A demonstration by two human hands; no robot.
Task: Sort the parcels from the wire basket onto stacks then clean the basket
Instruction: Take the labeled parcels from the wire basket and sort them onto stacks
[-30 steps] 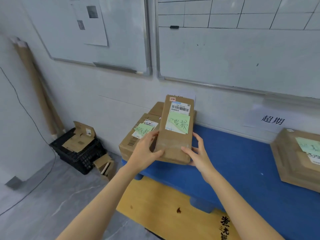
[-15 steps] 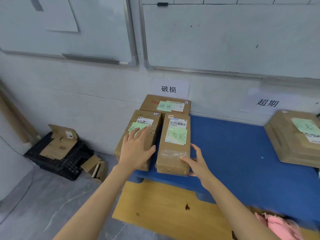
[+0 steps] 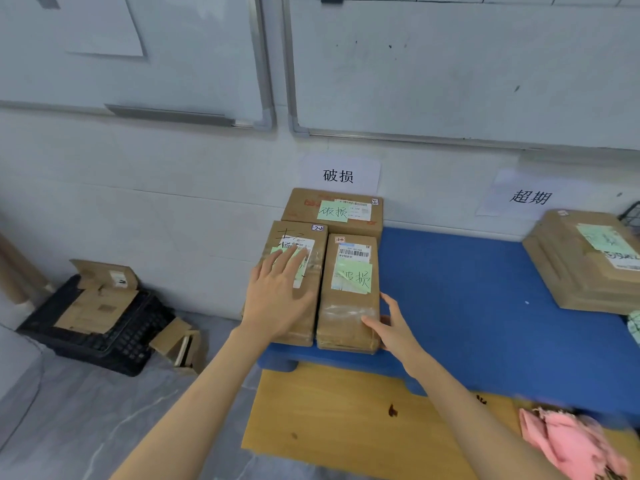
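Observation:
Three brown cardboard parcels with green notes lie on the blue platform (image 3: pixel 467 306) under a paper sign (image 3: pixel 339 175). My left hand (image 3: pixel 277 299) rests flat, fingers straight, on the left parcel (image 3: pixel 313 271). Beside it lies a narrow parcel (image 3: pixel 349 292); my right hand (image 3: pixel 391 327) touches its near right corner, thumb on its top edge. A third parcel (image 3: pixel 332 211) lies behind them against the wall. Another stack of parcels (image 3: pixel 585 265) sits at the right under a second sign (image 3: pixel 530 195). A dark wire edge, perhaps the basket (image 3: pixel 632 216), shows at the far right.
A black crate (image 3: pixel 93 327) with cardboard scraps stands on the floor at left, a small torn box (image 3: pixel 180 344) beside it. A yellow board (image 3: pixel 346 420) lies in front of the platform. Pink cloth (image 3: pixel 571 445) lies at bottom right. Whiteboards hang on the wall.
The narrow parcel, held up in both hands a second ago, now lies flat on the platform beside the left parcel. My left hand moved onto the left parcel's top.

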